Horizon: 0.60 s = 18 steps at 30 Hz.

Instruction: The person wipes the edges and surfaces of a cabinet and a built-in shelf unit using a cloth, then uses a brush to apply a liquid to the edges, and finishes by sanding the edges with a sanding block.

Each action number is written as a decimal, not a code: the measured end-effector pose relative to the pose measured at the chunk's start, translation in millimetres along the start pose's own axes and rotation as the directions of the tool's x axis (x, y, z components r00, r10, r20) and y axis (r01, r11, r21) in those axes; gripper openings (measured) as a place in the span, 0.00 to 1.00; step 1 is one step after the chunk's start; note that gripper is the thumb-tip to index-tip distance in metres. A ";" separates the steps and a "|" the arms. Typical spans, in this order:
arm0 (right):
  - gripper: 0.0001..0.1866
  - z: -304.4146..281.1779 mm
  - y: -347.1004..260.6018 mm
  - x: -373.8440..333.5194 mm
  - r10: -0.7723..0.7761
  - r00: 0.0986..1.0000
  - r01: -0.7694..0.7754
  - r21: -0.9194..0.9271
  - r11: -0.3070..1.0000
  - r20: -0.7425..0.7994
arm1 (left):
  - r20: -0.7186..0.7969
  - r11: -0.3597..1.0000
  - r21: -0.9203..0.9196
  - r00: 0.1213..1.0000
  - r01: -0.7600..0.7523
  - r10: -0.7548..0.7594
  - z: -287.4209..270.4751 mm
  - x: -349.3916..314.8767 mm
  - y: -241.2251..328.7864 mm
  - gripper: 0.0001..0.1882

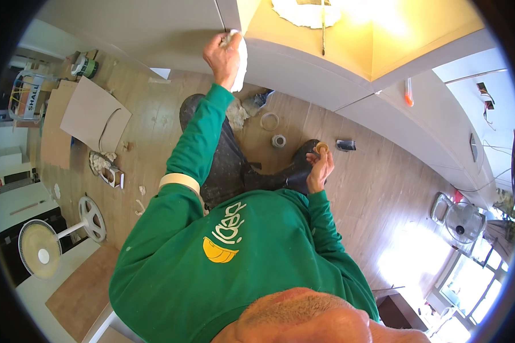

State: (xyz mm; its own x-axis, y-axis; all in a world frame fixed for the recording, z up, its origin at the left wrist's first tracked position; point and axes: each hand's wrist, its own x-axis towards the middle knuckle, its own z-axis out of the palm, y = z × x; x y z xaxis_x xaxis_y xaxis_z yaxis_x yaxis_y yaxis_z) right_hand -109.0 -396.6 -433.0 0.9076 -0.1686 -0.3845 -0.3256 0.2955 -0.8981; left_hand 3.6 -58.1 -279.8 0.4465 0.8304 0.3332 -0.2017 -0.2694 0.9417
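Note:
My left hand (222,57) is raised to the edge of a grey cabinet panel (171,34), its fingers closed on a crumpled white cloth (240,71) that hangs down beside it. A cream tape roll (180,180) is worn around my left upper arm. Lower, near my knee, my right hand (319,171) pinches a small round yellow-brown object (322,148); its exact kind is too small to tell. Above stands a lit yellowish cabinet recess (309,51) with a thin stick (324,28) across its opening.
On the wooden floor by my feet lie a grey roll (278,141), a pale ring (269,121), a dark packet (345,145) and a crumpled bag (254,103). An orange-tipped tool (409,94) is at the cabinet. Boards (94,114) and a white fan (43,251) stand left, another fan (463,223) right.

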 end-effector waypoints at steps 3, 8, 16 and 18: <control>0.13 0.5 0.0 -1.2 -0.006 1.000 0.005 -0.004 1.000 -0.009 | 0.024 0.999 0.017 0.999 0.049 -0.049 -14.7 -3.6 -15.8 0.10; 0.13 -6.4 5.9 3.4 0.013 1.000 -0.014 -0.029 0.999 -0.028 | -0.003 0.991 -0.120 0.998 0.063 -0.064 -13.2 -0.4 13.2 0.11; 0.13 -0.6 8.0 6.7 -0.024 1.000 0.024 -0.024 0.999 0.001 | 0.010 0.997 -0.050 0.998 -0.057 0.057 -0.1 15.1 27.1 0.13; 0.13 -2.9 10.4 6.4 -0.015 1.000 0.016 -0.032 0.999 0.006 | 0.008 0.988 -0.141 0.998 -0.061 0.063 3.4 20.1 46.1 0.12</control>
State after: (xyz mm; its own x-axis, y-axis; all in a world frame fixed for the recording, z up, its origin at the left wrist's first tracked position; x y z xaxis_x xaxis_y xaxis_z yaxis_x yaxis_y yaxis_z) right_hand -107.3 -397.3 -445.4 0.9140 -0.1678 -0.3693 -0.3196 0.2627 -0.9104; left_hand 6.2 -55.5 -229.6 0.4402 0.8078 0.3920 -0.3490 -0.2483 0.9036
